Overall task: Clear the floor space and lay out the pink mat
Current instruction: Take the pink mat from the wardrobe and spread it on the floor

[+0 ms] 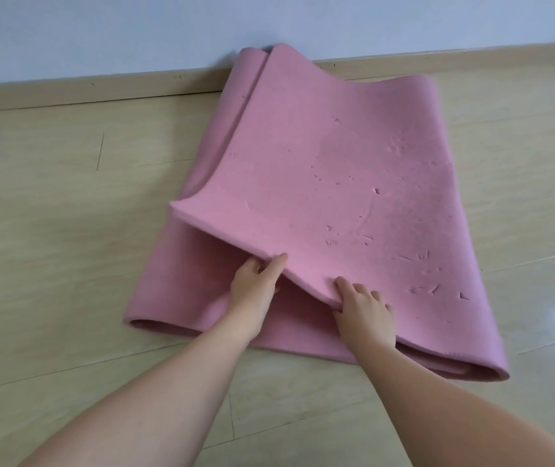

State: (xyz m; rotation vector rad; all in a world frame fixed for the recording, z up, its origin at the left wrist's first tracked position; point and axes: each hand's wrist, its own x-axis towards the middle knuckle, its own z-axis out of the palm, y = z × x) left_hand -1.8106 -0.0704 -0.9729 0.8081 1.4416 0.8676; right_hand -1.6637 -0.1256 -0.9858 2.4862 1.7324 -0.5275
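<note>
A thick pink mat (330, 183) lies folded over on the wooden floor, its far end against the baseboard. Its surface is pitted with small nicks. The top layer's near edge is lifted off the layer below. My left hand (256, 288) grips that edge from underneath, thumb on top. To its right, my right hand (363, 308) holds the same edge, fingers curled over the top. The lower layer curls round in rolled folds at the near left and near right corners.
Pale wooden floor (67, 230) spreads to the left and right of the mat. A beige baseboard (101, 87) and a light blue wall (101, 32) run along the far side. Glare shines on the floor at the right.
</note>
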